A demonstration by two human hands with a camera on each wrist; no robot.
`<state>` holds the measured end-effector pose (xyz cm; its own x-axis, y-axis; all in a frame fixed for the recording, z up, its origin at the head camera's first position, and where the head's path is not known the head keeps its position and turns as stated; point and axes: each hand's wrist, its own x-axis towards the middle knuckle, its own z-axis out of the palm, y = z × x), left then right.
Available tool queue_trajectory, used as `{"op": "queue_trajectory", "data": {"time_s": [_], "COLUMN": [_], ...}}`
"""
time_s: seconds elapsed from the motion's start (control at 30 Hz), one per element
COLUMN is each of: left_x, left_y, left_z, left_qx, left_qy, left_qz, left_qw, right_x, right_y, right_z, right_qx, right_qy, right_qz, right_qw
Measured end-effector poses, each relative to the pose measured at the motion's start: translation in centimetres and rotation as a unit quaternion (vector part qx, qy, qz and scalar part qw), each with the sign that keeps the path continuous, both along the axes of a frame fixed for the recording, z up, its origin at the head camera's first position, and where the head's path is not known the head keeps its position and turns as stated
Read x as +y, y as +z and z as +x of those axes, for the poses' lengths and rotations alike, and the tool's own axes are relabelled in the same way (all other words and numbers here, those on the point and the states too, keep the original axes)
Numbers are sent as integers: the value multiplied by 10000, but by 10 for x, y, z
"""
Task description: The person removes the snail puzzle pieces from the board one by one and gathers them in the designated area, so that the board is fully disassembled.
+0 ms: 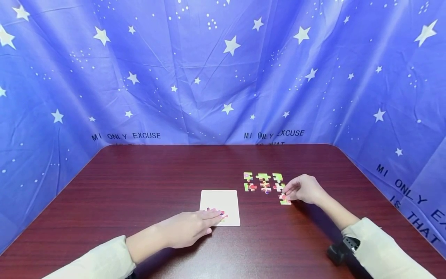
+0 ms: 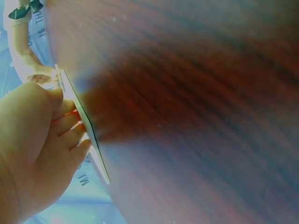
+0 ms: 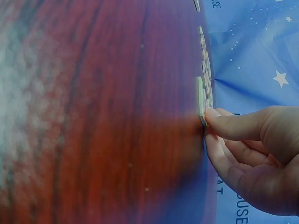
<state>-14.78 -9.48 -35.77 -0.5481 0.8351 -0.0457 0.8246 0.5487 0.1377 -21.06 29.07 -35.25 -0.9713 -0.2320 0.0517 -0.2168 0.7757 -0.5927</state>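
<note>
The left hand [image 1: 189,228] lies with its fingers fairly straight across the lower part of a square white puzzle board [image 1: 219,198]. Under and beside its fingertips are colourful jigsaw pieces [image 1: 225,216], partly hidden by the fingers. To the right, the right hand [image 1: 306,188] pinches a pink and green jigsaw piece [image 1: 285,200] at the near right of a group of loose pieces. Seen from the right wrist, the thumb and forefinger meet at the edge of that piece [image 3: 202,100]. From the left wrist, the board [image 2: 96,149] shows edge-on beyond the fingers.
Loose jigsaw pieces lie in two rows right of the board, among them a green one [image 1: 263,176] and a red and green one [image 1: 249,187]. The dark red wooden table [image 1: 156,170] ends at a blue starry curtain [image 1: 195,58].
</note>
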Motion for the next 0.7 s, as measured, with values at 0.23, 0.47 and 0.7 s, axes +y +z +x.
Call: {"op": "queue_trajectory", "data": {"time_s": [0.23, 0.47, 0.7], "left_x": [0, 0, 0], "left_y": [2, 4, 3], "left_z": [0, 0, 1], "left_qx": [-194, -252, -290], "left_qy": [-41, 50, 73], "left_qz": [86, 22, 90], "left_qw": [9998, 9997, 9995], "right_x": [-1, 0, -6], "right_y": [1, 3, 9], "right_z": [2, 3, 5], "right_qx": [-48, 23, 332], "right_qy": [-77, -112, -147], "right_qz": [-29, 50, 181], "right_qw": [10000, 9999, 9992]}}
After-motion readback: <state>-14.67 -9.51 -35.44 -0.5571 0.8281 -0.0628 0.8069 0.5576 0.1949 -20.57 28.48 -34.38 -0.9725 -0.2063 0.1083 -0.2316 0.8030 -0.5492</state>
